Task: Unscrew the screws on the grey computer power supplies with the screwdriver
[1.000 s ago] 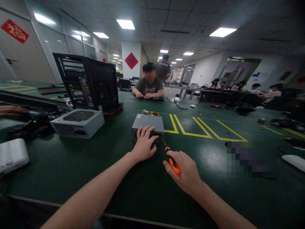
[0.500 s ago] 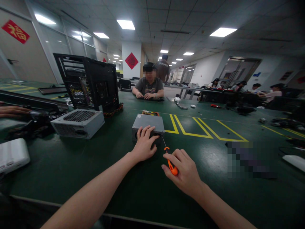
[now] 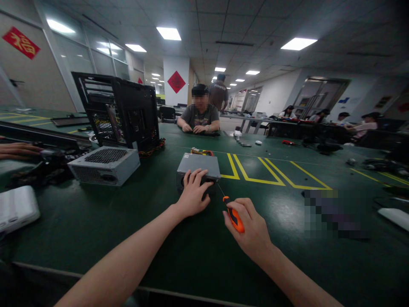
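Right hand [image 3: 251, 226] around screwdriver [image 3: 232, 213] beside power supply [image 3: 198, 166]

A big dark green table [image 3: 96, 221] with yellow lines [image 3: 255, 170] fills the lower frame. On it sit a grey power supply box [image 3: 198, 168] in the middle, another silver one [image 3: 104, 164] at left, and a black computer case [image 3: 118, 111].

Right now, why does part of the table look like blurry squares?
Head view: a blocky pixelated patch hides something on the green table; ceiling lights leave a pale glare on the table; the room's edges bend and look soft; the screwdriver stays sharp.
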Motion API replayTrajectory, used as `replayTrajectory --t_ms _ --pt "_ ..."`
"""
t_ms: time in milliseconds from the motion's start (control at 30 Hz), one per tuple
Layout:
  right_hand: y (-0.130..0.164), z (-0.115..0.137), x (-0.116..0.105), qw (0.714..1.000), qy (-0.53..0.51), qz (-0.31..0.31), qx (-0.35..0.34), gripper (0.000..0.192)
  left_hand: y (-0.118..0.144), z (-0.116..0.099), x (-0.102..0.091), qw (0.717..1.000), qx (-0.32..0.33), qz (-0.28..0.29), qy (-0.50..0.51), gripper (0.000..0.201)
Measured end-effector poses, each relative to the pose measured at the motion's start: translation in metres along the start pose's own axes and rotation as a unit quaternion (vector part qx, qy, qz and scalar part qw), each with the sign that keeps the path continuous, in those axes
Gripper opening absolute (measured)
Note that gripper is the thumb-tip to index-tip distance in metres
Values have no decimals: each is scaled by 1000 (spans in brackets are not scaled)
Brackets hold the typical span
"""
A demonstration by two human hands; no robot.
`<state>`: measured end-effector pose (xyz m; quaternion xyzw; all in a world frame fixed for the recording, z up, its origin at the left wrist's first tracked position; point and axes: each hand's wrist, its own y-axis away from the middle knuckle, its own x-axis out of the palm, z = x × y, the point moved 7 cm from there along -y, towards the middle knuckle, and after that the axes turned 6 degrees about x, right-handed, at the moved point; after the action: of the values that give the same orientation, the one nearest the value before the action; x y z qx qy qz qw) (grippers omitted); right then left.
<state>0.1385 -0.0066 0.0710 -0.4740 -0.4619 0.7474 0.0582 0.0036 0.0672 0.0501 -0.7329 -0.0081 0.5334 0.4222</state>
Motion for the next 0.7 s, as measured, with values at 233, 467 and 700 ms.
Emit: replayTrajectory --t_ms 233,467,700 --pt "0 8 -9 997 -8 -48 -57 25 0 0 0 1000 -3 0 0 41" --pt "-2 9 -9 997 0 -50 -56 14 0 1 1 1000 -1 1 -3 41" --pt "0 10 -8 995 -6 -62 -75 24 0 1 1 1000 0 2 -6 41"
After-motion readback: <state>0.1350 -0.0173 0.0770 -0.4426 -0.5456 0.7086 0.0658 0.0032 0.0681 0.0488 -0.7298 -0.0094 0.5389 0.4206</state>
